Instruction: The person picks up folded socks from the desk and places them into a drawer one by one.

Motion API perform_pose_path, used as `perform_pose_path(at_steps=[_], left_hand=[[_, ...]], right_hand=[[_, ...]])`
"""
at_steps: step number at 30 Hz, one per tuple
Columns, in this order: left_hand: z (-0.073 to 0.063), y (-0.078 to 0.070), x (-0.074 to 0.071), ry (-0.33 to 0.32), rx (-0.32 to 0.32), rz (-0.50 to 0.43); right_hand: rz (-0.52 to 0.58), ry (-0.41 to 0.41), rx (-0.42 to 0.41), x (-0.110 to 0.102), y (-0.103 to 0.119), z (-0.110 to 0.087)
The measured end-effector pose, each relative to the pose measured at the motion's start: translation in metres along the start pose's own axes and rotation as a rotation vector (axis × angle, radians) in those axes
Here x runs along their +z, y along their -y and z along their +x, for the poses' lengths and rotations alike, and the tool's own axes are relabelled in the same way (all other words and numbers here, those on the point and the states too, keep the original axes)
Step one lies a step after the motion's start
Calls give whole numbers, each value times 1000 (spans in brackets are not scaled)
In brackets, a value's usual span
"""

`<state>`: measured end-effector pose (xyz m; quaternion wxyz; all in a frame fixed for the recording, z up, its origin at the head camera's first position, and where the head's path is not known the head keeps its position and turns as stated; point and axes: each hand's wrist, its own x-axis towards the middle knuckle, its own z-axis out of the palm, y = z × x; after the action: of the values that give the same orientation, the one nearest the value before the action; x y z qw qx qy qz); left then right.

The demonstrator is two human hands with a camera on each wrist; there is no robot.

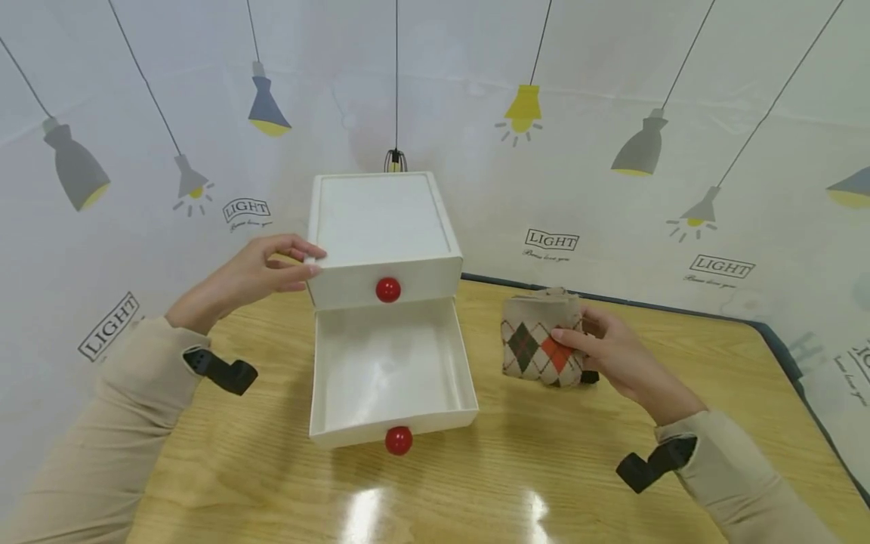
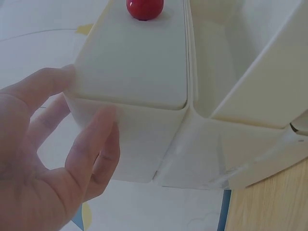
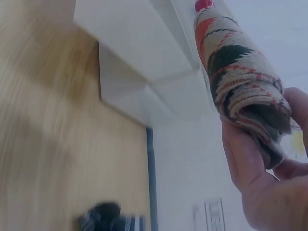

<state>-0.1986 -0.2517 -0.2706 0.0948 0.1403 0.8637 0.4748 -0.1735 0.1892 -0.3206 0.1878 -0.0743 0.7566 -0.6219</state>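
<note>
A folded pair of beige argyle socks [image 1: 533, 340] with dark green and orange diamonds is in my right hand [image 1: 615, 351], right of the drawer box. The thumb lies across the front of the socks and the fingers are behind; the rolled end [image 3: 260, 108] shows in the right wrist view. My left hand [image 1: 251, 268] touches the upper left front corner of the white two-drawer box [image 1: 381, 219] with its fingertips [image 2: 107, 115]. The lower drawer [image 1: 394, 370] is pulled out and bare inside; the upper one [image 1: 347, 285] is closed.
Each drawer has a round red knob [image 1: 398, 440]. A dark item with a striped part [image 3: 106, 216] lies on the wooden table [image 1: 265, 468], partly hidden behind the socks in the head view. A pale curtain [image 1: 448, 113] with printed lamps hangs behind.
</note>
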Motion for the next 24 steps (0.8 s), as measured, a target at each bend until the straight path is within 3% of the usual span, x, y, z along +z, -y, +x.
perform_pose_path(at_steps=[6,15,24], left_hand=[[0,2,0,-2,9,-9],[0,3,-1,6,-11,-36],[1,4,-1,2,-7,-38]], right_hand=[[20,108,9,38,20,17],[-84,170,40,97,33,36],[-159,195,122,123,51,56]])
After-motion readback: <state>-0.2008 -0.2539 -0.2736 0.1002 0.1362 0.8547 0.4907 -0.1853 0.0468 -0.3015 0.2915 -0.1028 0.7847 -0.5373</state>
